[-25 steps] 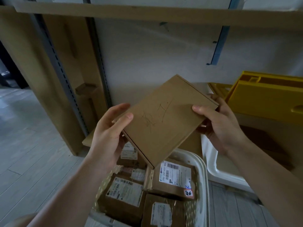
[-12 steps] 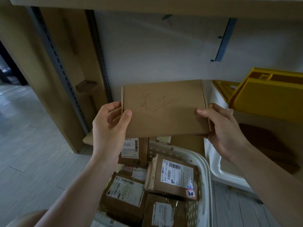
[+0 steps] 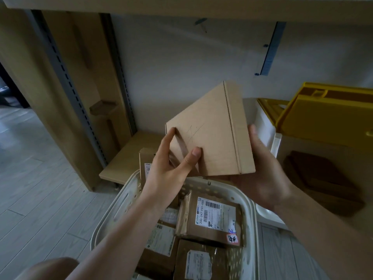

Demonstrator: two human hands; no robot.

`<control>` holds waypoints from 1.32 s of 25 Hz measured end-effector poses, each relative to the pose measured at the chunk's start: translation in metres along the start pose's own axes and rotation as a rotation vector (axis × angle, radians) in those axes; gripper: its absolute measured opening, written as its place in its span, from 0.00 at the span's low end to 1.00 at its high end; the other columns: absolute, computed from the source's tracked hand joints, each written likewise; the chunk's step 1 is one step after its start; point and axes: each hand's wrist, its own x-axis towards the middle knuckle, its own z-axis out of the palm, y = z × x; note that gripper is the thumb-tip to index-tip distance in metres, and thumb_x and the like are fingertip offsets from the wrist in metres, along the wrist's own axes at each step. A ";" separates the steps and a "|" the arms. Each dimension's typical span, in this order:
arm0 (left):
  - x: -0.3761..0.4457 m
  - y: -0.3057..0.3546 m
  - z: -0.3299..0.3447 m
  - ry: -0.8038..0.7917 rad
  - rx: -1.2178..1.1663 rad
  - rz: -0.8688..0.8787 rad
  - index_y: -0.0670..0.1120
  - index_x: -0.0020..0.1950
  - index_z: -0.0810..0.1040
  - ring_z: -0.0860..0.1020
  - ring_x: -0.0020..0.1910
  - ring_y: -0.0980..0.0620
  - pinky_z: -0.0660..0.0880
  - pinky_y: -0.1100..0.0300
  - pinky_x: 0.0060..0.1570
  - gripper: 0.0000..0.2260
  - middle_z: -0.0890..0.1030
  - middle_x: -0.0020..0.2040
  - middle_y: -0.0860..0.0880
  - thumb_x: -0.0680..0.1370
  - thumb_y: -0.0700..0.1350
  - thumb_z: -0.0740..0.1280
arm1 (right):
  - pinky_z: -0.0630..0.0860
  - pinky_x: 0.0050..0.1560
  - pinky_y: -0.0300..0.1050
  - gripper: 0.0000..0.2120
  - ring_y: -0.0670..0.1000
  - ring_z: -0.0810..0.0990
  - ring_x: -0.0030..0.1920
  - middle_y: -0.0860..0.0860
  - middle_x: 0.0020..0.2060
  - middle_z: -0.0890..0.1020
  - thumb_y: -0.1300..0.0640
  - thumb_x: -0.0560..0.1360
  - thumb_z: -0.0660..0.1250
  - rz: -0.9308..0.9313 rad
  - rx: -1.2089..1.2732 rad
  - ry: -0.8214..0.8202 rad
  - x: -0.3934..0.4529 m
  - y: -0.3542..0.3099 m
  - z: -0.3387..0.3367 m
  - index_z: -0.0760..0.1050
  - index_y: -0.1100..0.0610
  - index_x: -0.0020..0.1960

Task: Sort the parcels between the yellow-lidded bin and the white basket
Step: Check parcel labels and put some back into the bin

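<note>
Tilted above the white perforated plastic basket (image 3: 245, 201), the flat brown cardboard parcel (image 3: 210, 136) was pinched at its left edge by the left hand (image 3: 171, 168) and cradled from beneath by the right hand (image 3: 262, 170), so it might have slipped.

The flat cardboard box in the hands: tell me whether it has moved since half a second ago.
Yes. The flat cardboard box has turned from level to tilted, its right edge swinging toward the yellow lid, above the white basket.
</note>
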 end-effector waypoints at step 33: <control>-0.004 0.018 -0.042 0.082 -0.233 0.002 0.52 0.61 0.80 0.86 0.48 0.49 0.80 0.48 0.47 0.13 0.87 0.52 0.48 0.76 0.50 0.72 | 0.83 0.52 0.44 0.21 0.43 0.85 0.53 0.44 0.52 0.86 0.52 0.78 0.70 -0.189 -0.433 0.455 0.005 0.011 -0.009 0.71 0.47 0.70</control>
